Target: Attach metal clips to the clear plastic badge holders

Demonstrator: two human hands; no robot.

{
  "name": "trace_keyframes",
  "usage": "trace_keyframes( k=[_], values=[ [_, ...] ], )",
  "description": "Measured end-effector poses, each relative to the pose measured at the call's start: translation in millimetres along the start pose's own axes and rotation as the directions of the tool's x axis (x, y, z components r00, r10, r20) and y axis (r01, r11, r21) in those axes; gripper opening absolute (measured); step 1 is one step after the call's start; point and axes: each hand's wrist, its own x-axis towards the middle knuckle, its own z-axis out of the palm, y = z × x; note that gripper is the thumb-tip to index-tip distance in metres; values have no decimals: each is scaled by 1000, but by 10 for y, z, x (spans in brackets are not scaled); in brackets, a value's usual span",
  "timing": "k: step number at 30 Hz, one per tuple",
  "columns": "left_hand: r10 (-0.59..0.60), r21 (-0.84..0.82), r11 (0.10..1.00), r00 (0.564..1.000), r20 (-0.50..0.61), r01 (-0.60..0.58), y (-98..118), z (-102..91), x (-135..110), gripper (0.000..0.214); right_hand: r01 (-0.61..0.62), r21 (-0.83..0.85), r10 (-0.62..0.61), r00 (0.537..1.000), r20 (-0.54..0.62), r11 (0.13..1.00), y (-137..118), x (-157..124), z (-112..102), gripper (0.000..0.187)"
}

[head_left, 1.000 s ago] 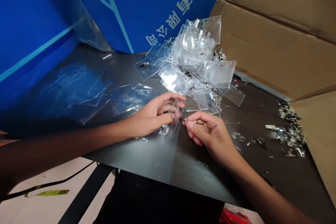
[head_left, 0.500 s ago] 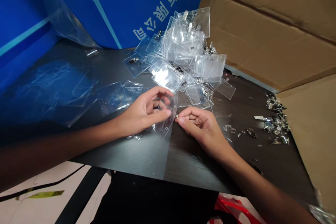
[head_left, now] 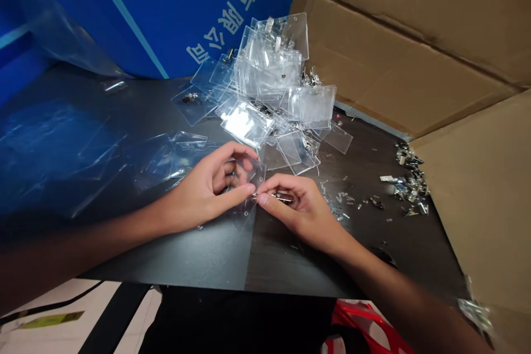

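My left hand is shut on a clear plastic badge holder, gripping it near its upper edge. My right hand pinches a small metal badge clip between thumb and fingers. The clip's tip touches the holder's right edge. A heap of similar clear holders, some fitted with metal clips, lies just beyond both hands.
The holders and clips lie on a dark tabletop. Loose metal clips are scattered at the right. Clear plastic sheets lie at the left. A blue printed panel and cardboard flaps rise behind. A red bag lies below.
My right hand has brought the metal clip closer to the holder, and my hands are nearer together. The whole scene has shifted left in view as my head turned.
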Motion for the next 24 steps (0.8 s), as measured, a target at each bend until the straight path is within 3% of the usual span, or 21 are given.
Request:
trace_keyframes(
  k=[3,6,9,14,18,24],
  values=[
    [12,77,997,999,-35,-9,22,16,-9,43,17,32,-16,999,-43,999,57,26,1,19],
    [28,126,992,998,-59,-20,37,30,-1,43,-103,84,109,991,-75,991,89,34,-5,29],
    [45,142,989,996,-71,-35,40,43,11,43,-206,114,210,977,-27,972,76,29,-11,40],
    [44,120,992,995,-92,-33,34,34,27,43,-99,129,94,994,49,987,21,23,-4,32],
    [31,32,999,999,-22,-31,2,-18,30,42,-24,126,14,997,79,992,16,15,-26,17],
    [62,-68,996,997,38,-59,-49,-69,38,51,36,110,-40,999,32,993,3,-29,-39,19]
  ],
)
